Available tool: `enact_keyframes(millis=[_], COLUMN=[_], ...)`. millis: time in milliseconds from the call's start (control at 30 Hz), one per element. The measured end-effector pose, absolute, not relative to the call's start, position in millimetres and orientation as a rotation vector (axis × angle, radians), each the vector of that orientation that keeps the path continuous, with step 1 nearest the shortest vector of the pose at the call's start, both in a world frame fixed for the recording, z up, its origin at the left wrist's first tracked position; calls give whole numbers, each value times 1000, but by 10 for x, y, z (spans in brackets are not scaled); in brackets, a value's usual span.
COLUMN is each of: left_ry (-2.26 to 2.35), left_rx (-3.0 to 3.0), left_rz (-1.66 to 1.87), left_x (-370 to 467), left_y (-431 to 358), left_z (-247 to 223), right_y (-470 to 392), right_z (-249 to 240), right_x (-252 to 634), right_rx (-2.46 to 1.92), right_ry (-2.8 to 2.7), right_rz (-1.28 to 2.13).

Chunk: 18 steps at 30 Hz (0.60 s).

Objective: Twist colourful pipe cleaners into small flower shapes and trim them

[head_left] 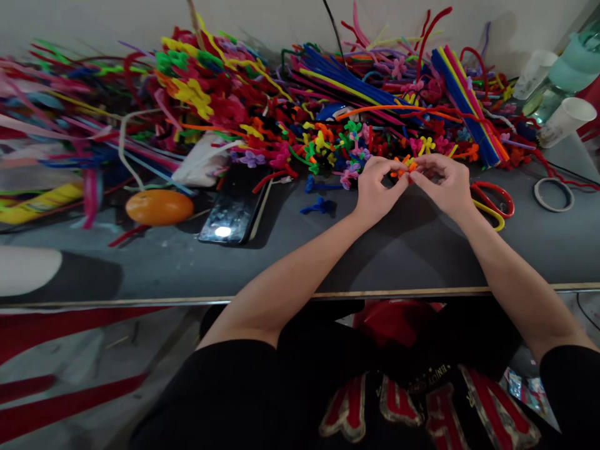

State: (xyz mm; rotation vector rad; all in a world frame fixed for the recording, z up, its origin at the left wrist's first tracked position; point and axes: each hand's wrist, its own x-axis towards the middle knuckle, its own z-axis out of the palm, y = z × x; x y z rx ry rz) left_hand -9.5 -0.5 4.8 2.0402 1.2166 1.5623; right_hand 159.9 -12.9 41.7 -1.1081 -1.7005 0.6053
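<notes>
My left hand (380, 187) and my right hand (443, 181) meet above the dark table, both pinching a small orange pipe-cleaner flower (410, 165) between thumbs and fingertips. Part of the flower is hidden by my fingers. Just behind them lies a heap of small fuzzy flowers in many colours, with a pink one (347, 177) beside my left hand. On the table to the left of that hand sits a blue pipe-cleaner piece (319, 205). Scissors with red and yellow handles (497, 200) lie close to my right wrist.
Bundles of blue pipe cleaners (351, 81) and loose coloured ones pile along the wall. A phone (234, 209) and an orange oval object (159, 207) are at left. A grey tape ring (554, 194) and a paper cup (568, 120) stand at right. The table's front edge (403, 293) runs below my forearms.
</notes>
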Motion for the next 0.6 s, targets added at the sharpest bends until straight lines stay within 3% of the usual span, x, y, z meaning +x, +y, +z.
enact_keyframes(millis=[367,600], left_ry=[1129,1129], left_rx=[1880,1865], left_rz=[1493,1545], left_x=[-57,-57], left_y=[-15,-14], left_z=[10,22], right_y=[-15,-146], right_z=[130,309], right_x=[1508,1542], right_rx=[-1138,-1176], right_ry=[-1401,-1591], right_rz=[1040,498])
